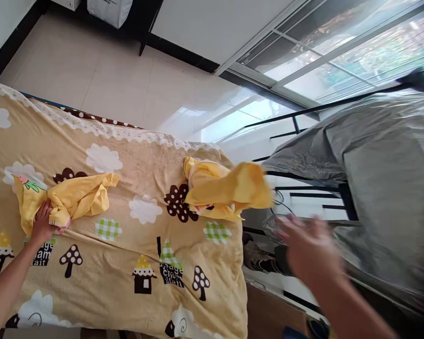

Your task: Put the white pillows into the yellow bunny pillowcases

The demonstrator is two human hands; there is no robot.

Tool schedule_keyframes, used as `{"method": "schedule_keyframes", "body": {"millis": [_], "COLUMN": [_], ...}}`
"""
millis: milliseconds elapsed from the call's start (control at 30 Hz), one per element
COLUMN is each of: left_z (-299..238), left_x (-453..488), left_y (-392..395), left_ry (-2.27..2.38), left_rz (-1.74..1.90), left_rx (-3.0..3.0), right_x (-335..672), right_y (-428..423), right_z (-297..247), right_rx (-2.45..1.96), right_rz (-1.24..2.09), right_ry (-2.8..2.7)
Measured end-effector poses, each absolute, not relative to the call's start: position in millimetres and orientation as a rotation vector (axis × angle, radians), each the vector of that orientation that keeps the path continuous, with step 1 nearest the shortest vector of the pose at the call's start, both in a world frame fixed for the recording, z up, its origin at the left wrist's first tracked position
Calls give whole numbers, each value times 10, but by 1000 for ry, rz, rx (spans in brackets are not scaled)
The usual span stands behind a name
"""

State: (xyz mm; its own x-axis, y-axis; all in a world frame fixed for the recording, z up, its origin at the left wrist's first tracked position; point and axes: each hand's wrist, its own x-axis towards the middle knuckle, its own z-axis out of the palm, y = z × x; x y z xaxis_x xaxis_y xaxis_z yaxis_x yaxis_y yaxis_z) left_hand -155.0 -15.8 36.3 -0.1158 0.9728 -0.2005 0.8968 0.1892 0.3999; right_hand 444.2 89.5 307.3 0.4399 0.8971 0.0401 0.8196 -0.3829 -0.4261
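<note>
On the left of the bed, my left hand (44,221) is closed on a crumpled yellow garment (79,195). The cloth bunches around its fingers, and a green and pink print shows at one end. A second yellow garment (215,183) lies loosely bundled near the bed's right edge. Its right part is raised off the blanket and blurred by motion. My right hand (311,249) is beyond that edge, smeared by motion, with its fingers apart. A gap separates it from the yellow cloth, and no held thing shows in it.
A tan blanket (120,263) printed with clouds, mushrooms and houses covers the bed. At right, grey plastic sheeting (385,165) drapes over a black metal frame (346,200). Shoes (257,256) stand below it. Tiled floor (123,80) runs to a glazed sliding door (304,56).
</note>
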Motion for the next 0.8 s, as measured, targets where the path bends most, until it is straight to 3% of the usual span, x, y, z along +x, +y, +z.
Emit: {"method": "schedule_keyframes", "body": {"millis": [133, 267, 400, 500, 600, 800], "left_z": [67, -160, -221, -233, -250, -235], "left_x": [-1577, -1584, -1494, -1390, -1311, -1275], "left_y": [-193, -299, -415, -437, -454, -511], "left_ry": [2057, 2122, 2135, 2126, 2146, 2105], "left_rz": [361, 456, 374, 270, 210, 259], "left_rx": [1978, 2039, 1930, 1938, 1990, 2043], "right_x": [3494, 2247, 1370, 1054, 973, 995], "right_y": [979, 1271, 1534, 1492, 1396, 1371], "right_z": [2185, 1231, 432, 30, -194, -288], "right_rx": [-2180, -1918, -1985, -2107, -2136, -2087], "right_rz": [834, 1001, 882, 569, 312, 191], "right_ry": [-1739, -2133, -2054, -1987, -1958, -1995]}}
